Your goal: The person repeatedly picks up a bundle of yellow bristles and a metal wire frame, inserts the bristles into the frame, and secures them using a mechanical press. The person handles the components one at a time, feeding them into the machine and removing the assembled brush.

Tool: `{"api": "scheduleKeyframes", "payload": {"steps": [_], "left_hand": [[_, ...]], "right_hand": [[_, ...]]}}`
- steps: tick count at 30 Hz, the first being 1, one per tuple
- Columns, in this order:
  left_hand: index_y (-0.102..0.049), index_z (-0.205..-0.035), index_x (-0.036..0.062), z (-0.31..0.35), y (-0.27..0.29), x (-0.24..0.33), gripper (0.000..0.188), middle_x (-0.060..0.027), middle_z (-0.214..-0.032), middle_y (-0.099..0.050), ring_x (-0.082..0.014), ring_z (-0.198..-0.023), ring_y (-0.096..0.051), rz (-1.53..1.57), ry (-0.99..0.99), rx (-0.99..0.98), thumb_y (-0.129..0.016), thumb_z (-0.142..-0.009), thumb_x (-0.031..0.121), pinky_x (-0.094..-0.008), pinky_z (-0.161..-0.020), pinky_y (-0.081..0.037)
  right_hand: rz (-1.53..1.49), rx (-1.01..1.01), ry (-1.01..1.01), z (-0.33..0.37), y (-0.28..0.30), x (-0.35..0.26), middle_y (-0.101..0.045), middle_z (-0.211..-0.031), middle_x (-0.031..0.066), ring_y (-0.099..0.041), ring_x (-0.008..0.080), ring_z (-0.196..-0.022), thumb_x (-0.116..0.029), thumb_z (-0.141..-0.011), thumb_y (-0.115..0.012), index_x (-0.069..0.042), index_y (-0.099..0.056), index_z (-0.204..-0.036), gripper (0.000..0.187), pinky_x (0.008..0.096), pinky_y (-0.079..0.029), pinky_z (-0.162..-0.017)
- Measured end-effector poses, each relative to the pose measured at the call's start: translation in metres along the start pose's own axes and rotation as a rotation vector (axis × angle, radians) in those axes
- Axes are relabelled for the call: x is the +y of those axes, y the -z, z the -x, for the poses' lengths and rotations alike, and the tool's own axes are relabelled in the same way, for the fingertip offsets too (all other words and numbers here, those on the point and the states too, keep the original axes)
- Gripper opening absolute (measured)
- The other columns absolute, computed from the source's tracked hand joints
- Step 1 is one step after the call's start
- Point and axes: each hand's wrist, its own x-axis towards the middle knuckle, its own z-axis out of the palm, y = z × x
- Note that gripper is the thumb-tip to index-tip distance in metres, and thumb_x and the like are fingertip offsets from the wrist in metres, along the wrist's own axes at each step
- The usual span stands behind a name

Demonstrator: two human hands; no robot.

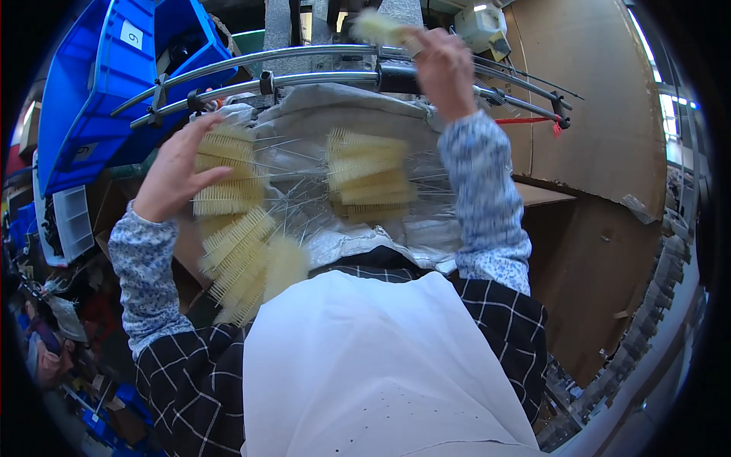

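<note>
My right hand (pixel 445 72) is raised at the far side, over the metal rods. Its fingers are closed on a pale yellow bristle brush (pixel 375 29), which is blurred. My left hand (pixel 183 164) is open, thumb and fingers apart, at the left edge of a pile of yellow wire-stemmed brushes (pixel 228 171); I cannot tell whether it touches them. More brushes (pixel 240 263) fan out nearer my body. A second stack of brushes (pixel 369 171) lies in the middle, its thin wire stems pointing right. Under them is a crumpled grey-white sheet (pixel 327 107).
Two metal rods (pixel 304 78) with clamps cross the far side. Blue bins (pixel 95 91) stand at the left, with a clear plastic organizer (pixel 72 221) below. Large cardboard panels (pixel 586 107) stand at the right, a white plastic jug (pixel 478 27) behind. A red tie (pixel 557 129) hangs off the rod end.
</note>
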Motion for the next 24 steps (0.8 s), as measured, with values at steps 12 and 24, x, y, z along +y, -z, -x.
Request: {"api": "scheduleKeyframes", "payload": {"steps": [12,24], "left_hand": [[-0.042,-0.107,0.0061,0.02,-0.017,-0.052,0.041,-0.0071,-0.092,-0.051,-0.015,-0.082,-0.049,0.369,0.315,-0.116,-0.062,-0.072,0.011,-0.0254,-0.075,-0.041],[-0.043,-0.101,0.0062,0.032,0.005,-0.031,0.028,-0.0006,-0.083,-0.045,-0.0051,-0.075,-0.043,0.632,0.083,0.23,-0.051,-0.074,0.002,-0.018,-0.065,-0.037]], "right_hand": [[-0.025,-0.177,-0.187,-0.014,-0.06,0.047,-0.056,-0.09,0.0023,-0.05,0.0231,-0.089,-0.022,-0.079,-0.048,-0.027,-0.053,-0.109,0.031,0.0393,-0.037,-0.077],[-0.125,-0.271,-0.205,-0.015,-0.068,0.054,-0.058,-0.091,0.0028,-0.051,0.0229,-0.089,-0.019,-0.076,-0.046,-0.027,-0.055,-0.107,0.034,0.039,-0.037,-0.077]]}}
